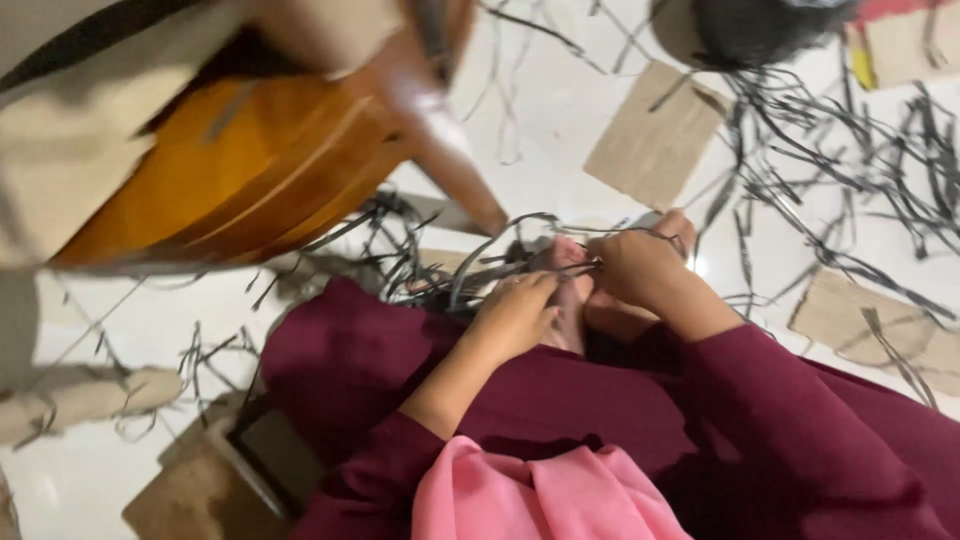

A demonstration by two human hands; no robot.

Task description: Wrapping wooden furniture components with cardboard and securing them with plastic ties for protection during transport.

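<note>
**Both hands pinching dark strips over the lap**

Thin dark strips [520, 250] sit bunched at frame centre, just above the knees, looping up in arcs between the two hands. Left hand [515, 315]: fingers curled and pressed together, pinching the strip ends near a bare foot [572, 290]. Right hand [640, 268]: fingers closed tight on the same bundle, touching the left hand's fingertips. Frame is motion-blurred, so exact strand count can't be told.

Both arms in maroon sleeves [790, 420]; pink cloth [530, 495] lies on the lap below.

Around: white floor [560, 110] littered with more loose dark strips [850, 140], several cardboard pieces [655, 135], and an orange-brown wooden chair [250, 160] tilted at upper left. A dark bundle [760, 30] sits at the top edge, well apart from the hands.
</note>
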